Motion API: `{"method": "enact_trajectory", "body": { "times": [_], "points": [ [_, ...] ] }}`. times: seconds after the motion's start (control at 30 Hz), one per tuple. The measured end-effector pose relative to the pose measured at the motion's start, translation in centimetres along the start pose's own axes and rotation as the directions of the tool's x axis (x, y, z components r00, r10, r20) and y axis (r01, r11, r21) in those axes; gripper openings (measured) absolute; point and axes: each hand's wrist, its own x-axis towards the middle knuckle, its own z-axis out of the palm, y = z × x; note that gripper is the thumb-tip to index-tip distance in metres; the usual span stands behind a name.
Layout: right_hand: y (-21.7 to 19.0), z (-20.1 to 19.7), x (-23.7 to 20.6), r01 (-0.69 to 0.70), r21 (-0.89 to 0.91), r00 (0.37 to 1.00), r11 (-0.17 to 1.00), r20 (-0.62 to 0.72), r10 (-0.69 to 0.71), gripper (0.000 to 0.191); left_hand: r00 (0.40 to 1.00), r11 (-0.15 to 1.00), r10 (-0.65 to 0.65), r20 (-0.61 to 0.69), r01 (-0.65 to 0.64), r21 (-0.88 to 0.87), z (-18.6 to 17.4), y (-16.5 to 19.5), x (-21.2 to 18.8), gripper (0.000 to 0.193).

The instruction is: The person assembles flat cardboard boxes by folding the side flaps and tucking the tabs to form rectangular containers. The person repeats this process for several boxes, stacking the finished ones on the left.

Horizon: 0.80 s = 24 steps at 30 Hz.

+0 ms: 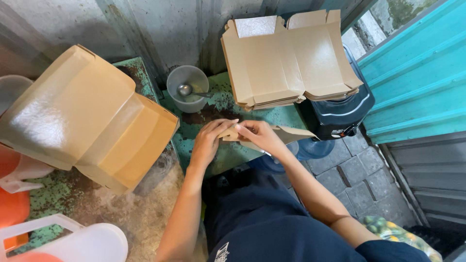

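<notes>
Makeshift food-stall workspace: stacked flat takeaway cartons (291, 60), worn green counter (223, 104), corrugated metal walls (417, 73)

Flat brown cardboard blank (286, 133), partly folded

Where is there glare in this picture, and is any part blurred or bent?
Head view: strong glare on the glossy folded box at left; the hands, left hand and right hand, on the flat cardboard piece, are evenly lit and fairly sharp; wide-lens distortion bends the teal wall and the frame edges.

Matt brown cardboard sheets (291, 60), glossy-lined folded box (87, 116), rusty chipped metal table (223, 104)
</notes>
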Motion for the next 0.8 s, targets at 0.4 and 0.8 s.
{"method": "enact_trajectory", "body": {
  "times": [0.4, 0.8],
  "points": [
    [4.5, -0.3, 5.4, -0.178, 0.170, 0.984, 0.969, 0.017, 0.178, 0.021, 0.424, 0.580, -0.810, -0.406, 0.467, -0.668, 10.7, -4.6, -4.5, 0.065],
    [5.3, -0.2, 6.0, -0.229, 0.309, 0.973, 0.923, 0.071, 0.218, 0.022, 0.722, 0.132, -0.690, -0.049, 0.059, -0.990, 12.5, -5.3, -3.2, 0.042]
  ]
}}
